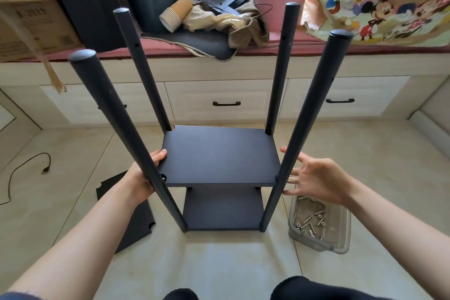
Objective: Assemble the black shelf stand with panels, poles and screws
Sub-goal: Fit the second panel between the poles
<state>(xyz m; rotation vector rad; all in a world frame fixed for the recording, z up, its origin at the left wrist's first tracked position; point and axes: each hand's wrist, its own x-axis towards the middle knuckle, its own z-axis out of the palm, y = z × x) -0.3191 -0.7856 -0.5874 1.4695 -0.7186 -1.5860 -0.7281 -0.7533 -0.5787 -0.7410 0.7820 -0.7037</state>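
The black shelf stand rises from the floor on several poles: near left pole (pixel 117 114), near right pole (pixel 304 117), and two far poles (pixel 143 68), (pixel 280 68). A bottom panel (pixel 222 209) sits low between them. A second black panel (pixel 219 156) rests higher, level between the poles. My left hand (pixel 146 175) grips that panel's left edge, thumb on top, behind the near left pole. My right hand (pixel 314 178) is spread open just right of the near right pole, fingertips near it and holding nothing. A spare black panel (pixel 131 212) lies flat on the floor at left.
A clear plastic tub (pixel 321 224) with several silver screws stands on the tiled floor at right. A black cable (pixel 26 173) trails at far left. White drawers (pixel 226 102) and a cluttered bench run behind. My dark-clad knees (pixel 316 287) are at the bottom.
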